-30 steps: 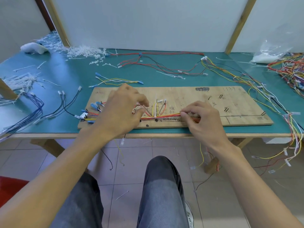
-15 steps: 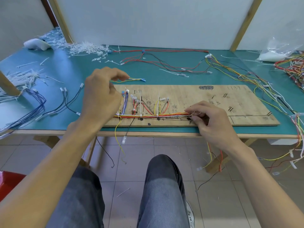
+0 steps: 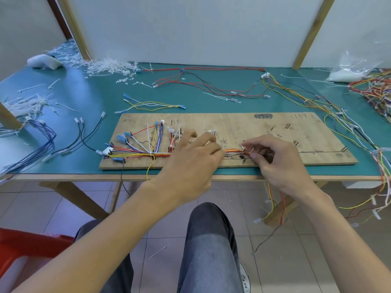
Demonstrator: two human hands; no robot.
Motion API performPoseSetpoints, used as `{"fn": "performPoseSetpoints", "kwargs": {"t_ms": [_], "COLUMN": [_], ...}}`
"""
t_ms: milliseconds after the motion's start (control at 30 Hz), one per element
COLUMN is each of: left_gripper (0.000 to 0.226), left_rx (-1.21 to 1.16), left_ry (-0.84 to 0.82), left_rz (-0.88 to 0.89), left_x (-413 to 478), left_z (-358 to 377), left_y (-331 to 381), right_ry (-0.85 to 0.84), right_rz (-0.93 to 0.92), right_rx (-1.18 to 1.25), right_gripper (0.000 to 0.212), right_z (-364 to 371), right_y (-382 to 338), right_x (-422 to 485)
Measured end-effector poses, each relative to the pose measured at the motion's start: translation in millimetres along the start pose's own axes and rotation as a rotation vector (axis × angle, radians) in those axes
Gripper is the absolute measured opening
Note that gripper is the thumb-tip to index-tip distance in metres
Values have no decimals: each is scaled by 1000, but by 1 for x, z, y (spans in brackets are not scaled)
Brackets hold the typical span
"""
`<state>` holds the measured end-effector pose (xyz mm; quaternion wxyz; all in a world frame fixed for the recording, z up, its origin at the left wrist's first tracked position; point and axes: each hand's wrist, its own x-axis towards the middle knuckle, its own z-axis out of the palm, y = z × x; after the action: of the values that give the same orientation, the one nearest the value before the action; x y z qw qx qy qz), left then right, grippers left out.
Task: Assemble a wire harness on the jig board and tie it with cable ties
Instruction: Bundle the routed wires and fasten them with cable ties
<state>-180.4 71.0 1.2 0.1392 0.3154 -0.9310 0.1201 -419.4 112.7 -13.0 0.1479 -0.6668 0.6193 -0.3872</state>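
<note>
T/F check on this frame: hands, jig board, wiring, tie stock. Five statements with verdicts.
1. The left hand and right hand are both over the jig board. True.
2. The right hand pinches the wire bundle. True.
3. The loose cable ties are piled at far right. False: they lie at the table's far left.
4. A white connector sits at the bundle's left end. True.
5. The left hand holds cutters. False: no tool shows in it.

On the jig board (image 3: 232, 123), the left hand (image 3: 194, 161) lies over the wire harness (image 3: 135, 154), fingers spread — the right hand (image 3: 277, 163) pinches its wires just beside.
</note>
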Motion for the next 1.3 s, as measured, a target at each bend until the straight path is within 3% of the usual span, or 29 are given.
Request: {"fn": "performPoseSetpoints", "kwargs": {"t_ms": [333, 533, 667, 800, 1100, 1300], "left_gripper": [19, 22, 18, 16, 15, 14], "left_rx": [-38, -134, -104, -138, -210, -212], "left_ry": [24, -76, -67, -42, -18, -11], "left_rz": [-99, -134, -164, -197, -219, -212], "left_x": [29, 49, 52, 50, 46, 45], "left_z": [15, 11, 11, 15, 17, 21], "left_y": [3, -5, -2, -3, -4, -4], "right_ry": [-80, -179, -9, 205, 165, 217], "right_rz": [24, 72, 187, 310, 371, 412], "right_rx": [-128, -95, 48, 68, -208, -339], "right_gripper": [46, 39, 20, 15, 27, 12], "right_z": [-2, -16, -8, 10, 34, 53], "right_y": [-7, -4, 5, 16, 42, 59], "right_x": [10, 27, 54, 90, 187, 203]}}
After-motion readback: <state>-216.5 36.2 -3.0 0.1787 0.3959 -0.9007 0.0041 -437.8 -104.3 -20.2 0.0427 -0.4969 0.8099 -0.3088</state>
